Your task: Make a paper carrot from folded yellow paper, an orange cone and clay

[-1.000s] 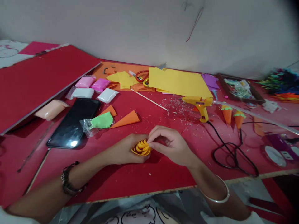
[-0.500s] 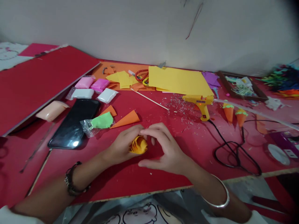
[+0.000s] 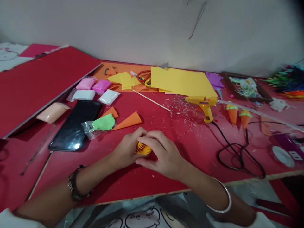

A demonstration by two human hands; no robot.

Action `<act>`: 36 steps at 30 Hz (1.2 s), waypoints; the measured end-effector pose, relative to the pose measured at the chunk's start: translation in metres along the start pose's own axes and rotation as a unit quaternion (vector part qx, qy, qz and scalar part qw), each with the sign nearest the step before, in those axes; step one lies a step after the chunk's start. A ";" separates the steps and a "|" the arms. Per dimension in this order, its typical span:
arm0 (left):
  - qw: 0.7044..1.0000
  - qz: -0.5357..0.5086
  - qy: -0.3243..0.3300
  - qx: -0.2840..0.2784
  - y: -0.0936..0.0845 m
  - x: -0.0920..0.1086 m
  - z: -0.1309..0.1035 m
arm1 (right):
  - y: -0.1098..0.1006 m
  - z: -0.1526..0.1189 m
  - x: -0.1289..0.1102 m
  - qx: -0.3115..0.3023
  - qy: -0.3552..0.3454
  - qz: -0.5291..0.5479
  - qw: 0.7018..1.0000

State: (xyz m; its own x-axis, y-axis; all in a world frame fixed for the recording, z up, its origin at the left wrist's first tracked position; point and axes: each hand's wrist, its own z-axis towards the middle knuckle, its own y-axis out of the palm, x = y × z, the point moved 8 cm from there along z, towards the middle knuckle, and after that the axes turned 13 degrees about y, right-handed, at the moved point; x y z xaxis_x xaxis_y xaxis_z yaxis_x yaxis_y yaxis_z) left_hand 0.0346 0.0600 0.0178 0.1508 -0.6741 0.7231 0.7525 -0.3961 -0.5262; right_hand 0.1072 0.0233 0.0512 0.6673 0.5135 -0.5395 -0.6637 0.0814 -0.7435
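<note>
Near the front of the red table, my left hand is closed round a yellow-orange roll of paper with several curled layers at its end. My right hand curves over the roll from the right, its fingers across the top and its thumb below, gripping it. Part of the roll is hidden by my fingers. Just beyond my left hand lie an orange paper cone and a packet of light green clay.
A yellow glue gun, its light on, stands at right with a looping black cord. Behind are yellow sheets, scissors and a wooden stick. A phone and clay packets lie left; two small cones lie right.
My right hand has moved left and closed in on the paper roll, which it now covers more. The roll has turned slightly. Things on the table have stayed put.
</note>
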 end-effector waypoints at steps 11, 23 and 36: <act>0.997 -0.078 -0.007 0.000 0.005 -0.004 -0.002 | 0.009 0.005 0.012 -0.077 0.083 0.106 0.988; 0.999 -0.020 -0.043 -0.024 0.012 -0.005 -0.005 | 0.004 0.006 0.020 -0.054 0.100 0.155 0.981; 0.999 0.043 0.003 -0.018 0.004 0.006 0.003 | -0.003 0.009 0.043 -0.030 0.204 0.295 0.933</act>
State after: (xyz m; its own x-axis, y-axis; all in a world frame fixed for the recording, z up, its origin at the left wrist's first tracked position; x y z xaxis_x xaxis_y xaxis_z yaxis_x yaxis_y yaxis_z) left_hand 0.0405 0.0557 0.0210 0.2091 -0.7104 0.6720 0.7141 -0.3586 -0.6013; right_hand 0.1348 0.0527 0.0341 0.2733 0.0853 -0.9581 -0.9440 -0.1676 -0.2842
